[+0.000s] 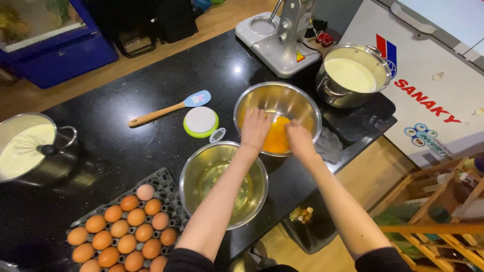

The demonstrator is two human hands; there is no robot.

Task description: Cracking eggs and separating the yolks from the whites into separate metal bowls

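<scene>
My left hand (254, 128) and my right hand (298, 138) reach side by side into a steel bowl (302, 95), backs up and fingers pointing down. Orange yolks (278, 135) lie at the bottom of it, right between the two hands. Whatever the fingers hold is hidden under the hands. Under my left forearm, a second steel bowl (199, 168) holds clear egg white. Several brown eggs (126, 234) sit in a dark tray (166, 179) at the near left.
On the black counter (151, 75) lie a blue spatula with a wooden handle (169, 108) and a round green-rimmed white lid (200, 121). Pots of pale cream stand at right (353, 75) and left (30, 146). A grey machine (282, 40) stands behind; a bin (305, 216) sits below the edge.
</scene>
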